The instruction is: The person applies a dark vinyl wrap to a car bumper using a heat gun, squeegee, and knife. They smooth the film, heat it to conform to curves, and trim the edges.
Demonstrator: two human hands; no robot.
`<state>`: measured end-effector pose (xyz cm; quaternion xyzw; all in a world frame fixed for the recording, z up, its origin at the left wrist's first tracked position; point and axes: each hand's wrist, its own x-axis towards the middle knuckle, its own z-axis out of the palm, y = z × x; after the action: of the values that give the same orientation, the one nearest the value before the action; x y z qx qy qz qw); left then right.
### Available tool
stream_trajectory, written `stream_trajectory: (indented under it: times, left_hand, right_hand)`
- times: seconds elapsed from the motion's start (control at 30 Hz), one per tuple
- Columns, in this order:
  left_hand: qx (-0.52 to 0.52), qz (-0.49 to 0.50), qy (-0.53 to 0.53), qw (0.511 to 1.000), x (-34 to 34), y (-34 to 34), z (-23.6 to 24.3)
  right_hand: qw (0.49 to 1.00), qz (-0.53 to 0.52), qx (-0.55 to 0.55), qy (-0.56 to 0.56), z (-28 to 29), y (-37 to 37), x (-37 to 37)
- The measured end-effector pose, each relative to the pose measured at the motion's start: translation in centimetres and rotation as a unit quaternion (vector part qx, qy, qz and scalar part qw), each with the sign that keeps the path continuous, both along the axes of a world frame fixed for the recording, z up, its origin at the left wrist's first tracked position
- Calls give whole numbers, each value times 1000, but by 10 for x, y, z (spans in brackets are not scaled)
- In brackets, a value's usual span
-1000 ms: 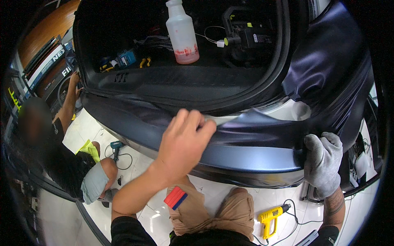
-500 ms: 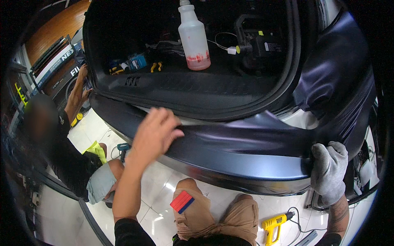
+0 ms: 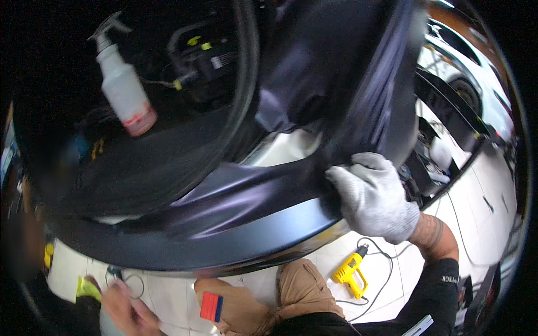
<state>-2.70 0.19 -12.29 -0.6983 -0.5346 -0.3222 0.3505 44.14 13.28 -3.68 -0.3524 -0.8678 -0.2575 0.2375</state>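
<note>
My right hand (image 3: 372,196), in a grey work glove, is closed at the corner of a car's rear bumper (image 3: 263,238). Its curled fingers grip dark purple-black vinyl wrap film (image 3: 241,193), though the fingertips are partly hidden. Folds in the film run toward the glove, and more loose film (image 3: 364,95) hangs wrinkled over the body side above. Pale bodywork (image 3: 288,148) shows between the film parts. My bare left hand (image 3: 126,311) is low at the lower left, away from the bumper and smeared by motion. A red squeegee (image 3: 211,307) with a blue edge lies on my thigh.
A yellow heat gun (image 3: 351,274) with a black cord lies on the tiled floor. A spray bottle (image 3: 128,92) with a little pink liquid stands in the open trunk, near a black device (image 3: 204,70). A co-worker (image 3: 22,249) is at the left. A white car (image 3: 471,73) stands behind.
The view has swung right toward the bumper corner. My left hand has dropped from the bumper edge to the lower left. My gloved right hand stays at the corner with the film.
</note>
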Motion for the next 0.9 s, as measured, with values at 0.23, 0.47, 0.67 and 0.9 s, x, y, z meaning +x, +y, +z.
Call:
stream_trajectory:
  times: [0.23,0.47,0.67,0.9]
  left_hand:
    - [-294,-330,1,897,158,47,70]
    - [-238,-137,108,955,243,100,53]
    - [-248,-104,117,956,246,101,54]
    - [-124,-182,14,975,239,88,52]
  right_hand:
    - [1000,-23,-1,6,-7,-5,-4]
    - [999,-6,-29,22,-8,-6,-4]
    - [1000,19,-22,1,-8,-3,1]
    - [1000,12,-1,7,-7,-3,-1]
